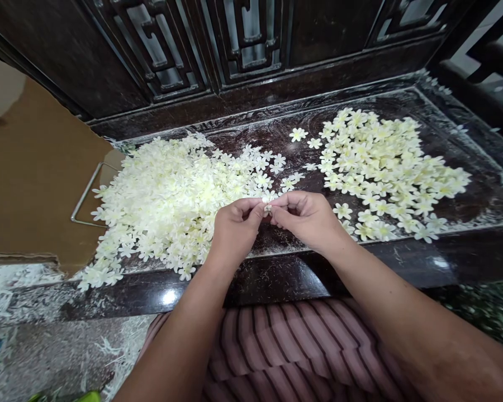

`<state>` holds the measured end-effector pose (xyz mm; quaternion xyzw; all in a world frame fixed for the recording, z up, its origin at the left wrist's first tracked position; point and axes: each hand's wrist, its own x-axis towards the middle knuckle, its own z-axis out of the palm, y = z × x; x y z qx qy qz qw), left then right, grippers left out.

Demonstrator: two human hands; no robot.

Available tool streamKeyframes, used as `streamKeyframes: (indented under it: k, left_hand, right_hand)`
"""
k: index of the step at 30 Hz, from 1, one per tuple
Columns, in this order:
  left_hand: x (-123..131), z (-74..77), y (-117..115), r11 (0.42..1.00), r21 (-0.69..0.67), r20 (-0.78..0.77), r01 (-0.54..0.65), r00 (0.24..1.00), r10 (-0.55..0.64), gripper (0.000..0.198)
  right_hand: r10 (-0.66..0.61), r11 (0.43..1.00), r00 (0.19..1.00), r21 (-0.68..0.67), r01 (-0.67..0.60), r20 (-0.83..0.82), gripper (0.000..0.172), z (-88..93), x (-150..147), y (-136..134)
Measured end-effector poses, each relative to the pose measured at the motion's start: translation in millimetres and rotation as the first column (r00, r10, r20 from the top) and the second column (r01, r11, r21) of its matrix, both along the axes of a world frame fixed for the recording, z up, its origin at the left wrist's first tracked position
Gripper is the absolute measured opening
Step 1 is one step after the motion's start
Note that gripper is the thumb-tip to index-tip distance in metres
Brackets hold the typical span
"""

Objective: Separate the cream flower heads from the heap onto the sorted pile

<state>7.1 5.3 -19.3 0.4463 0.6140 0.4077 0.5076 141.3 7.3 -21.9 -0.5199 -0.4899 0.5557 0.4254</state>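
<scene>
My left hand (238, 223) and my right hand (304, 216) meet in front of me over the near part of the dark wooden seat. Both are closed in a pinch on one small white artificial flower (269, 197), its petals showing above the fingertips. Left of my hands spreads a large heap of white and pale yellow flowers (171, 195), its right side close to my left hand. A second, smaller pile of pale yellow flowers (377, 162) lies to the right, beyond my right hand. A few single flowers (298, 134) are scattered between the two piles.
A carved dark wooden backrest (218, 100) rises behind the seat (276, 273). Brown cardboard (46, 184) stands at the left, with a bent metal wire (84, 195) by the heap. White shreds (17, 290) litter the left edge and floor. Dark green material (486, 312) lies at lower right.
</scene>
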Motion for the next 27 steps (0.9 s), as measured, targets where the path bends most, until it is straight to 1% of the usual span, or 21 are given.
streamKeyframes:
  k: [6, 11, 17, 19, 23, 25, 27]
  left_hand:
    - [-1.3, 1.6, 1.3, 1.000, -0.010, 0.014, -0.011, 1.000, 0.011, 0.011]
    - [-2.5, 1.3, 2.0, 1.000, -0.027, 0.021, 0.005, 1.000, -0.004, 0.014]
    - [-3.0, 1.5, 1.5, 1.000, -0.030, 0.025, 0.007, 1.000, -0.006, 0.011]
    - [-3.2, 2.2, 1.5, 1.000, -0.029, 0.026, 0.007, 1.000, -0.006, 0.011]
    - [-3.5, 1.7, 1.6, 0.999, -0.024, 0.034, 0.027, 0.999, -0.027, 0.012]
    - [-3.5, 0.6, 1.6, 0.999, -0.011, 0.045, 0.035, 0.998, -0.035, 0.013]
    - [-3.1, -0.1, 1.3, 0.999, -0.007, 0.052, 0.037, 0.998, -0.036, 0.013]
  right_hand:
    - [0.045, 0.999, 0.998, -0.018, -0.045, -0.040, 0.006, 3.5, 1.8, 2.1]
    - [0.094, 0.995, 0.994, -0.037, -0.096, -0.051, 0.009, 2.8, 5.2, 3.6]
    - [0.101, 0.993, 0.993, -0.059, -0.104, -0.053, 0.012, 2.5, 5.5, 4.2]
    - [0.109, 0.992, 0.993, -0.057, -0.112, -0.048, 0.015, 2.8, 5.8, 4.3]
    - [0.125, 0.991, 0.992, -0.044, -0.126, -0.033, 0.028, 3.0, 6.4, 4.1]
    - [0.108, 0.993, 0.994, -0.050, -0.109, -0.024, 0.032, 2.6, 6.3, 3.6]
    - [0.083, 0.995, 0.997, -0.054, -0.084, -0.005, 0.032, 1.2, 5.7, 2.9]
